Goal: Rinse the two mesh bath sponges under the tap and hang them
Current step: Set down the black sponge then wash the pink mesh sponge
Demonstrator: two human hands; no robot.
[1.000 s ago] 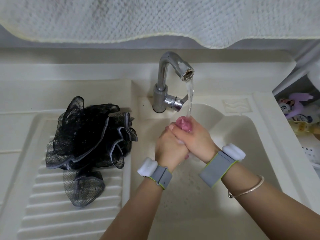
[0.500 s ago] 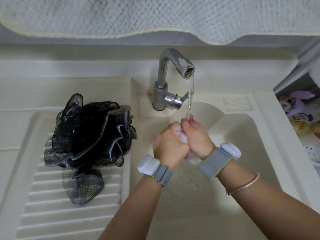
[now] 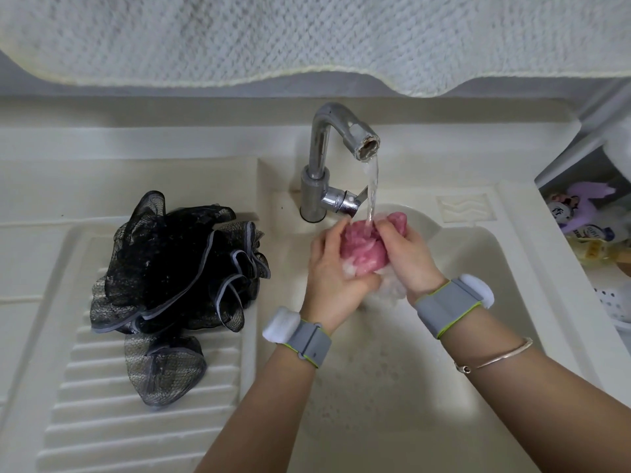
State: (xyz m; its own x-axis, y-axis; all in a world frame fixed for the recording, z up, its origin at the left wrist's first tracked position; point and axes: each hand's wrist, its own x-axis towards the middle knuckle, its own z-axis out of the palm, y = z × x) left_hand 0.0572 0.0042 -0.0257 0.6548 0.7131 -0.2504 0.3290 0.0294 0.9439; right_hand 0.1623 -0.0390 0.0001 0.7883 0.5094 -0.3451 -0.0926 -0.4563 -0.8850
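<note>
A pink mesh sponge sits between my two hands under the running stream of the chrome tap. My left hand grips its left side and my right hand grips its right side, fingers curled into the mesh. White mesh or foam hangs just below my right hand. The water lands on top of the pink sponge. A black mesh sponge with grey edging lies spread on the ribbed washboard to the left, untouched.
The cream sink basin lies below my hands. A white towel hangs across the top of the view. At the right edge, a shelf holds a purple toy and bottles.
My hands were squeezed tightly together around the pink sponge; now they have spread apart and the pink sponge shows wide between them. The black sponge has not moved.
</note>
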